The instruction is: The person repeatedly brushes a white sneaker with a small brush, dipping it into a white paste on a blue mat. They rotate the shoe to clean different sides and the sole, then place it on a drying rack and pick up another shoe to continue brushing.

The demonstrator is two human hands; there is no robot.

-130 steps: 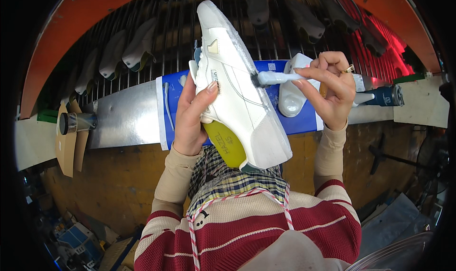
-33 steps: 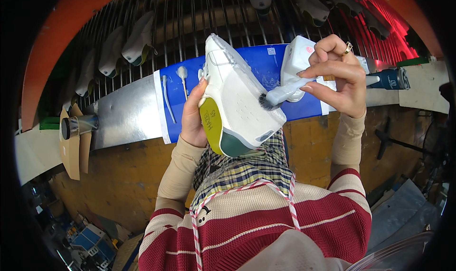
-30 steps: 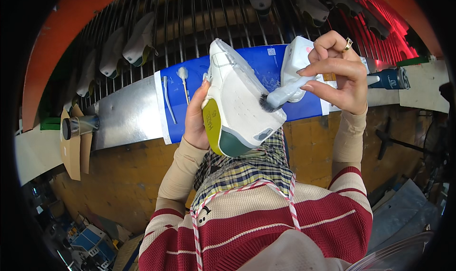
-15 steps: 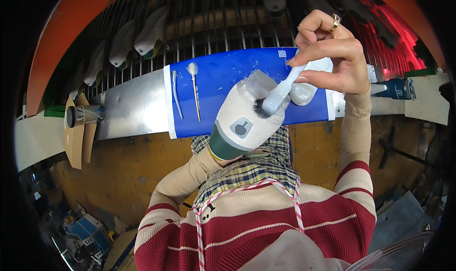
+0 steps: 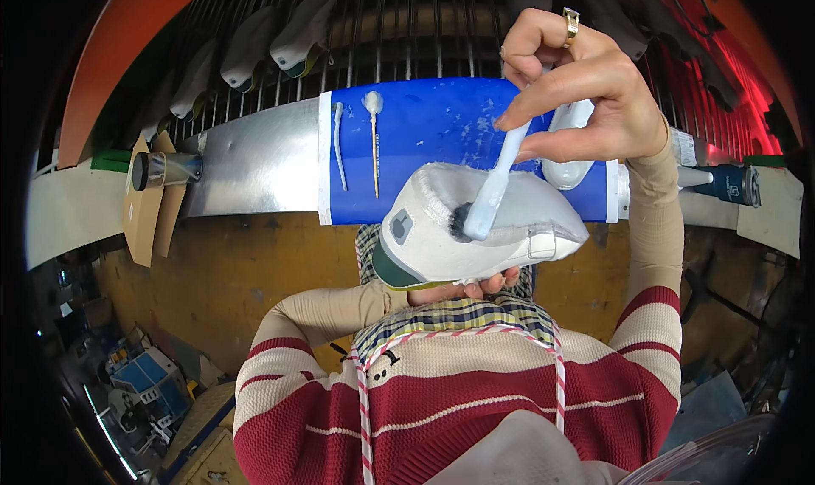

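A blue rectangular sheet with white side strips [image 5: 433,128] lies on the silver metal worktop [image 5: 255,171]. At its near edge, covering part of that edge in this view, is a white shoe [image 5: 429,239] with a grey heel patch and a dark green piece below the heel; it is tilted with its pale underside up, the heel toward the sheet's left side and the toe toward its right. The left hand [image 5: 458,293], mostly hidden, is on the near side of the sheet, clamped on the shoe from below with fingers curled around it. The right hand [image 5: 586,94], wearing a gold-coloured ring [image 5: 571,28], is over the right half of the sheet, thumb and finger pinched on the pale plastic handle of a brush [image 5: 497,188], whose black bristles touch the shoe near its heel.

On the left part of the sheet lie a thin pale grey strip [image 5: 340,149] and, just beside it, a slim wooden stick with a fluffy white tip [image 5: 375,149]. A glossy white rounded container [image 5: 567,169] is on the sheet's right part, partly behind the right hand. Well left of the sheet are a clear jar with a black lid [image 5: 180,168] and folded brown cardboard [image 5: 144,209]; to its right is a dark blue cylinder [image 5: 728,184]
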